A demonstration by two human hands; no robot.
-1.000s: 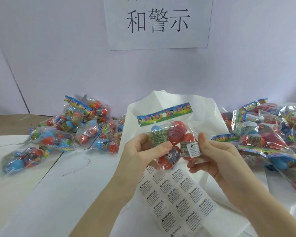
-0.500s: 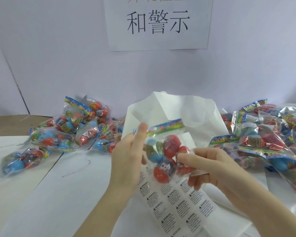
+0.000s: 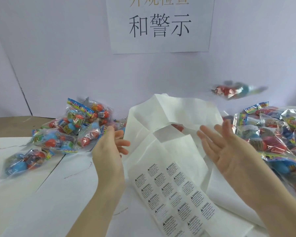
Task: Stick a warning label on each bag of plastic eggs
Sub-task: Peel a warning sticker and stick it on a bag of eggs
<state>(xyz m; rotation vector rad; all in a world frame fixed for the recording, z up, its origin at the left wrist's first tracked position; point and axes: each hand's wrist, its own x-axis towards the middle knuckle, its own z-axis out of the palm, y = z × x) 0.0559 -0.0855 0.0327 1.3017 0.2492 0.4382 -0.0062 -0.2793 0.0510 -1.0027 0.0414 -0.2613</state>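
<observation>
We see one bag (image 3: pixel 236 90) blurred in mid-air above the right pile (image 3: pixel 272 134) of clear bags holding red and blue eggs. The label sheet (image 3: pixel 171 194) lies flat on the counter, another pile (image 3: pixel 72 129) left.

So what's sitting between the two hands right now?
In the head view, only the folded white paper bag and, nearer the camera, the warning label sheet lie between the open left hand and right hand.

It looked like a packing and inspection station in a small factory: a printed Chinese sign (image 3: pixel 160 24) hung on the plain partition wall (image 3: pixel 58 57), above a paper-covered bench (image 3: pixel 41 202) heaped with bagged plastic eggs (image 3: pixel 277 137) and a sheet of warning labels (image 3: pixel 171 197).
</observation>
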